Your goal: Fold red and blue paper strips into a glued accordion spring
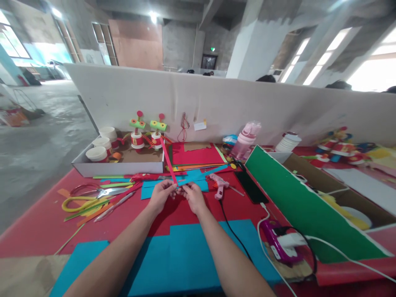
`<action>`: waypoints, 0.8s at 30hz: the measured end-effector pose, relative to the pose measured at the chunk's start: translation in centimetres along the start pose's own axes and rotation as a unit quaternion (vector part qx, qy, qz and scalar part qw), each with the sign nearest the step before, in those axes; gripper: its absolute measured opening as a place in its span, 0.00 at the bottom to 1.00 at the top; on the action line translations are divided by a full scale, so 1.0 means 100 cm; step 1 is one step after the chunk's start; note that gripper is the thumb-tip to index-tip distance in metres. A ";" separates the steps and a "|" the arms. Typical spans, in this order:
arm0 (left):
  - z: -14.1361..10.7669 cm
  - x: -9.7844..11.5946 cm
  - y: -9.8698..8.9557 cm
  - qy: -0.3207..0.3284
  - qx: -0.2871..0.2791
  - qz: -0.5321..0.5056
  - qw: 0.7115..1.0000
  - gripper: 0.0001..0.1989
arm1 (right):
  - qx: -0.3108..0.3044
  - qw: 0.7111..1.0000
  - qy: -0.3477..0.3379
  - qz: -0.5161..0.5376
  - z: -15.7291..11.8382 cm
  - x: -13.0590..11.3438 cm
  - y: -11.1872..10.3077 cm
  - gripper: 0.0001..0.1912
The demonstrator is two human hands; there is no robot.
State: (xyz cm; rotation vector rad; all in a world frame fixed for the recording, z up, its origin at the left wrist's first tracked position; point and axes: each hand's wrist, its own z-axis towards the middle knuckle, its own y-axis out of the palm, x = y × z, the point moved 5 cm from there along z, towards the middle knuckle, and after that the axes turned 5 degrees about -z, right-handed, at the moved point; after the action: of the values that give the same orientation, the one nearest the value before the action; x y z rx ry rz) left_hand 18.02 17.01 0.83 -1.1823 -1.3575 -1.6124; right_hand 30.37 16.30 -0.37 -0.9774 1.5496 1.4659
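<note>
Centre: left hand and right hand, nearly closed, pinch red paper strip and blue paper strip extending above.

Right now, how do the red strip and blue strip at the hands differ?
Colour: the red strip is pinkish red, the blue strip bright blue. Upward, the red strip leans left; the blue strip leans right. Both are narrow and converge at the left hand and right hand.

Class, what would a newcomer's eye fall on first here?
Probably the left hand and right hand at the centre, pinching a red strip and a blue strip. Beyond them, to the left, stand two red-and-green figures. A large green panel slants across the right.
</note>
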 end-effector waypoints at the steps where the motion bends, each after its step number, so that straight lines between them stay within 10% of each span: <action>1: 0.000 0.000 0.001 -0.001 -0.003 0.001 1.000 0.13 | -0.005 1.000 0.004 0.006 0.000 0.001 0.000 0.12; 24: 0.001 -0.005 -0.005 -0.012 0.026 0.011 1.000 0.14 | 0.002 0.995 -0.007 -0.104 -0.001 0.002 -0.001 0.16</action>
State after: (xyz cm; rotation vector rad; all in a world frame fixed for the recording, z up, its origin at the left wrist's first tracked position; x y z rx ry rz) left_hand 17.73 17.22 0.21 -1.1850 -1.3881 -1.5440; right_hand 30.40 16.19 -0.64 -1.0895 1.3953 1.3217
